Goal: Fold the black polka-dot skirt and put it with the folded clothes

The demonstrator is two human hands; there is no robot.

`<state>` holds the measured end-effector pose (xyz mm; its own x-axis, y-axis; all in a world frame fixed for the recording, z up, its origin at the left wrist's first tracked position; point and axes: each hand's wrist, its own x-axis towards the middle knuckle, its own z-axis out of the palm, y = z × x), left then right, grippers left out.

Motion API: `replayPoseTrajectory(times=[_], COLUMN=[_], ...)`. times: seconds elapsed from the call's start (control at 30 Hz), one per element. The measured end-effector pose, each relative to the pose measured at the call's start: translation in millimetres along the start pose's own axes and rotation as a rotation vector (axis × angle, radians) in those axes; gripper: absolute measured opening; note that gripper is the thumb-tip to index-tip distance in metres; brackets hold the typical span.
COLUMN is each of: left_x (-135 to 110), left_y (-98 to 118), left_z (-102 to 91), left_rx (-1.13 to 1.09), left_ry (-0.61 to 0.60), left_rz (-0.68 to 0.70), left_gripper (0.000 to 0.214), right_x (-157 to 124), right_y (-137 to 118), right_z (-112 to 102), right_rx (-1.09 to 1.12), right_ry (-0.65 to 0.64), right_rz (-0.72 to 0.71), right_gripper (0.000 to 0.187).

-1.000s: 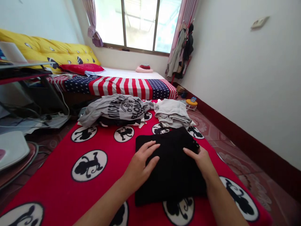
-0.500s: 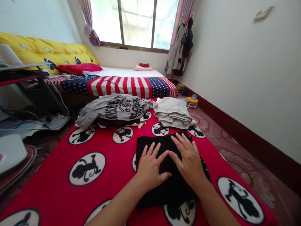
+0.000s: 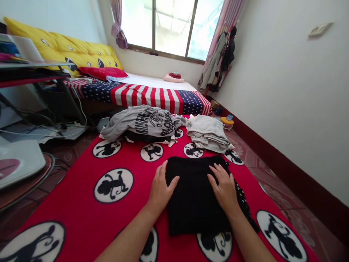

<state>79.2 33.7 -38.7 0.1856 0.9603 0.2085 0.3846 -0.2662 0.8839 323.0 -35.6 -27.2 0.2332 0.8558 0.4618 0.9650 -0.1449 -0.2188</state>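
A folded black garment (image 3: pixel 192 196) lies flat on a red blanket (image 3: pixel 81 203) printed with black monkey figures. My left hand (image 3: pixel 160 189) rests at the garment's left edge, fingers stretched out and flat. My right hand (image 3: pixel 224 187) lies flat on the garment's right part, fingers spread toward its far edge. A dotted black strip of cloth (image 3: pixel 242 202) sticks out from under the garment on the right.
Farther on the blanket lie a crumpled grey printed shirt (image 3: pixel 143 123) and a stack of folded grey clothes (image 3: pixel 207 133). Behind them is a mattress with a stars-and-stripes cover (image 3: pixel 152 96). A desk with cables (image 3: pixel 40 94) stands left; a white wall (image 3: pixel 286 91) runs along the right.
Both hands slid apart across the black garment, the left to its left edge, the right toward its right side. The garment now lies narrower and neater.
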Motion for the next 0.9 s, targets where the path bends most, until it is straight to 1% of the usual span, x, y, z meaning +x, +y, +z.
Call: replayPoseTrajectory(times=[0.03,0.07,0.1,0.13,0.17,0.23,0.3,0.37,0.43,0.5,0.6,0.63,0.67,0.7,0.77,0.8,0.83,0.87,0.9], left_x=[1,1,1,0,-1,-7,-16,-26,-35,-42,-40,-35,-29,-22,-6,1,7,11,13], left_y=[1,2,5,8,12,21,30,39,46,51,54,54,53,51,44,38,31,24,17], left_z=[-2.1,-4.3,-6.4,-8.4,-10.1,-12.2,-11.9,-9.3,-4.5,1.7,10.0,11.5,12.2,12.3,11.3,11.1,11.3,12.2,13.8], left_rx=[-0.125,-0.272,-0.436,-0.605,-0.763,-0.992,-1.072,-1.040,-0.952,-0.886,-0.833,-0.796,-0.736,-0.653,-0.432,-0.307,-0.186,-0.075,0.018], left_ry=[0.004,-0.019,-0.058,-0.103,-0.146,-0.239,-0.376,-0.538,-0.633,-0.661,-0.695,-0.684,-0.647,-0.583,-0.410,-0.330,-0.278,-0.259,-0.260], left_rz=[-0.074,-0.144,-0.204,-0.241,-0.252,-0.208,-0.096,0.035,0.145,0.208,0.238,0.238,0.242,0.256,0.311,0.339,0.360,0.370,0.368], left_gripper=[0.073,0.074,0.074,0.072,0.069,0.061,0.058,0.058,0.057,0.054,0.049,0.046,0.042,0.037,0.029,0.028,0.030,0.032,0.034], right_x=[-2,-4,-7,-10,-13,-18,-20,-19,-18,-20,-26,-27,-28,-28,-24,-21,-17,-12,-7], right_y=[-2,-6,-12,-20,-30,-51,-69,-81,-83,-77,-60,-53,-47,-42,-32,-27,-21,-14,-6], right_z=[-2,-6,-12,-19,-27,-46,-65,-78,-83,-79,-71,-71,-75,-81,-102,-116,-130,-143,-155], right_rx=[0.020,0.043,0.072,0.104,0.136,0.198,0.247,0.301,0.324,0.360,0.559,0.643,0.720,0.791,0.904,0.936,0.952,0.953,0.943], right_ry=[0.072,0.129,0.151,0.127,0.063,-0.113,-0.278,-0.374,-0.393,-0.336,-0.253,-0.243,-0.238,-0.234,-0.208,-0.171,-0.110,-0.039,0.029], right_rz=[-0.003,-0.001,0.006,0.020,0.041,0.088,0.128,0.165,0.251,0.363,0.455,0.488,0.535,0.598,0.755,0.838,0.911,0.963,0.985], right_gripper=[0.042,0.041,0.041,0.041,0.042,0.047,0.063,0.081,0.091,0.087,0.065,0.061,0.058,0.058,0.058,0.058,0.055,0.050,0.044])
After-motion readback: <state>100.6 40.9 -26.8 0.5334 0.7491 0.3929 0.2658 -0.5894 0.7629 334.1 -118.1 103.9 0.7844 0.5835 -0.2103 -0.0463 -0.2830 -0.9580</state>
